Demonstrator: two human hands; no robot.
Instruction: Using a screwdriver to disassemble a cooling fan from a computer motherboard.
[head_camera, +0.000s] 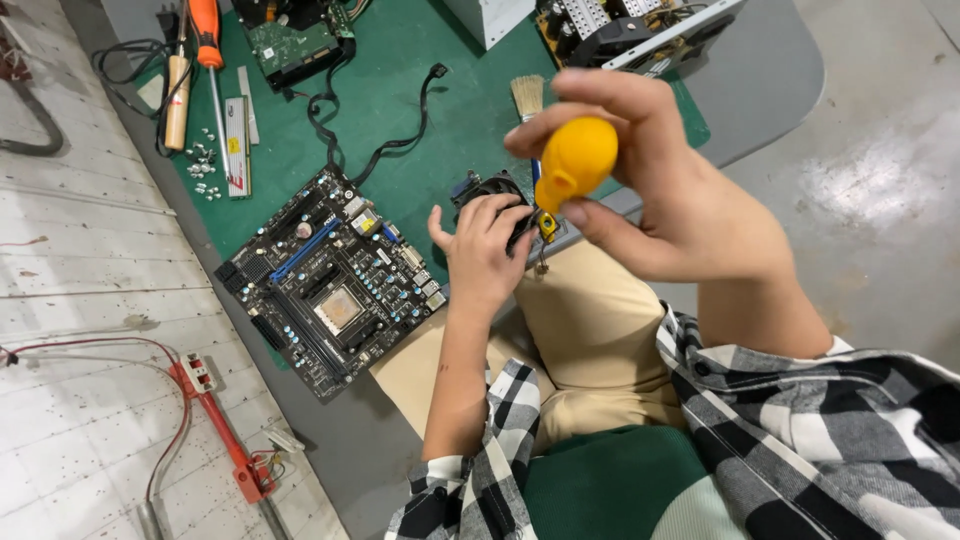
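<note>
My right hand grips a short screwdriver by its round yellow handle, its tip pointing down over my knee. My left hand holds a small black cooler fan at the table's near edge, fingers curled over it. A black computer motherboard with a bare processor socket lies flat on the green mat, just left of my left hand.
A long orange-handled screwdriver, memory sticks and loose screws lie at the mat's far left. A small brush, black cables, another circuit board and a metal chassis are farther back. A red tool lies on the floor.
</note>
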